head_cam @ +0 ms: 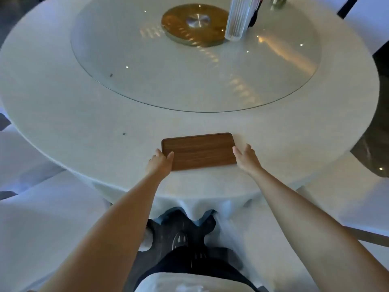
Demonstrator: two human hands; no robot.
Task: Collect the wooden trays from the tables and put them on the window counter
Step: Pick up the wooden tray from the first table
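A brown rectangular wooden tray point(200, 151) lies flat on the round table point(84, 131), close to its near edge. My left hand point(161, 162) rests at the tray's near left corner, thumb over the rim, fingers on the outer side. My right hand point(245, 155) is at the tray's right short edge with its fingers spread, touching or almost touching the rim. The tray still sits on the white tablecloth.
A large glass turntable point(195, 81) with a round gold base point(194, 24) covers the table's middle. A clear ribbed glass holder point(237, 17) stands on it at the back. White covered chairs point(31, 207) flank me on both sides.
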